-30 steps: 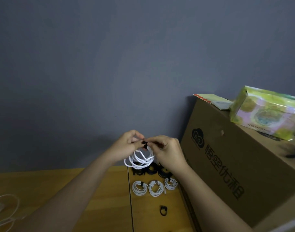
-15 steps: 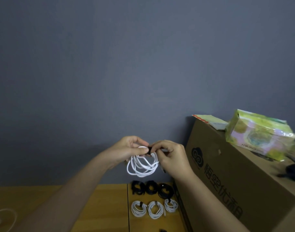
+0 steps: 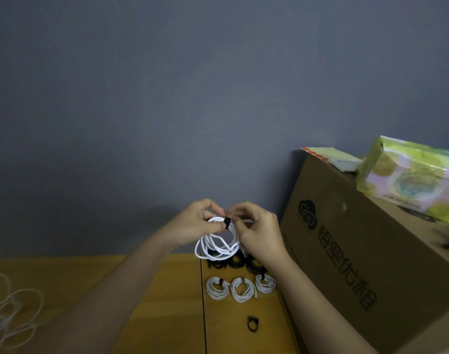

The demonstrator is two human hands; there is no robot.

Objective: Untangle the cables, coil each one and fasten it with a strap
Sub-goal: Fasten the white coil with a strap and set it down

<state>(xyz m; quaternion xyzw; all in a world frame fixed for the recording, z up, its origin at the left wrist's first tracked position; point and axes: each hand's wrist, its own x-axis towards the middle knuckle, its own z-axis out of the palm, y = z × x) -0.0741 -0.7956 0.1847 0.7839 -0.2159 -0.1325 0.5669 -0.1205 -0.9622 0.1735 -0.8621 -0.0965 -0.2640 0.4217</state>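
A white cable coil was held in the air above the wooden worktop, in front of a grey wall. A black strap was seen wrapped around the top of the coil. The left hand was pinched on the coil just left of the strap, thumb and fingertips closed on it. The right hand was curled at the strap's right side, apparently pinching the strap's end, though the contact was partly hidden. Below, three white coiled cables, each banded, were laid in a row on the worktop. Behind them, dark coiled cables were partly covered by the held coil. A loose black strap lay nearer the camera. Loose white cable was spread at the worktop's left edge. A cardboard box stood at the right, a colourful packet lying on its top.
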